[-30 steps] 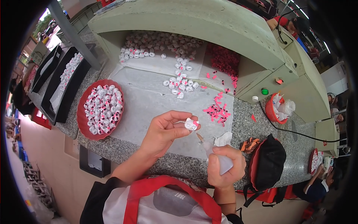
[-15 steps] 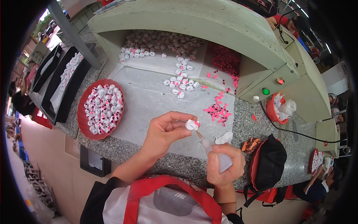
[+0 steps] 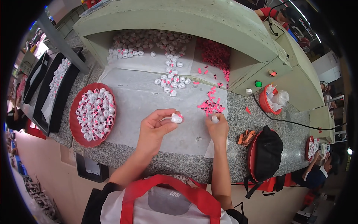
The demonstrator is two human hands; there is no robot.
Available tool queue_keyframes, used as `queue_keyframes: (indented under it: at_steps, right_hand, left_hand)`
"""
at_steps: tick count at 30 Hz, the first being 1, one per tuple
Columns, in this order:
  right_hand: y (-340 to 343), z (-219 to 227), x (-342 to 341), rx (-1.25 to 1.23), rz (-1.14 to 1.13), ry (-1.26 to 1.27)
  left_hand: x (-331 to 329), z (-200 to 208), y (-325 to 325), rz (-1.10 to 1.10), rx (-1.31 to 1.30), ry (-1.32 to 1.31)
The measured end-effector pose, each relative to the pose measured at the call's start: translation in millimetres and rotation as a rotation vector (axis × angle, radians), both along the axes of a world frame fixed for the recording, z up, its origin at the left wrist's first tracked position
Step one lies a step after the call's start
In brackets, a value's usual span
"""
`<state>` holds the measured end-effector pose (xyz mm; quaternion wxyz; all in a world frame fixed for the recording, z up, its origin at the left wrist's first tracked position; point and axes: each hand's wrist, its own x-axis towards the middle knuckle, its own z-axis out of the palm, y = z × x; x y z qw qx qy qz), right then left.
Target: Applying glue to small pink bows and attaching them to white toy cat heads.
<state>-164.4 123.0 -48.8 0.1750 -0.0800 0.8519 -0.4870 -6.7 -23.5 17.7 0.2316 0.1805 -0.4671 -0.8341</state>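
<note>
In my left hand (image 3: 153, 128), a small white rounded piece with pink spots (image 3: 176, 118) is pinched between thumb and fingers above the papered worktop. My right hand (image 3: 217, 128) is closed at the near edge of a scatter of small pink pieces (image 3: 211, 107), some with dark marks. Part of a pale squeeze bottle (image 3: 215, 119) shows in its grip; its tip and my fingertips are hidden. Farther back on the white paper (image 3: 149, 97) sits a cluster of similar white pieces (image 3: 172, 82).
A red scalloped bowl (image 3: 75, 128) of white-and-pink pieces stands at left, beside black trays (image 3: 46, 128). A pale green open-fronted cabinet (image 3: 179, 24) holds more pieces. Right are a red basket (image 3: 265, 102), a black cable (image 3: 294, 125) and a black cloth-covered bowl (image 3: 267, 153). Other people sit farther off.
My right hand has moved forward with the squeeze bottle, away from the white piece, to the pink pieces. My left hand still holds the white piece. The view has shifted slightly.
</note>
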Motion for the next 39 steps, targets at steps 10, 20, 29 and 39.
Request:
queue_keyframes:
  at_steps: [10,20,29,39]
  right_hand:
    - [-2,8,-9,0.375,0.286,0.642]
    - [6,91,41,-0.434,0.316,-0.121]
    - [-16,117,63,-0.270,0.463,0.136]
    - [-15,119,74,-0.225,0.364,0.281]
  left_hand:
    - [-1,-6,0,0.011,0.044,-0.014]
    - [0,0,13,0.005,-0.075,-0.043]
    - [9,6,9,-0.064,-0.294,0.102]
    - [7,7,9,-0.147,-0.189,0.147]
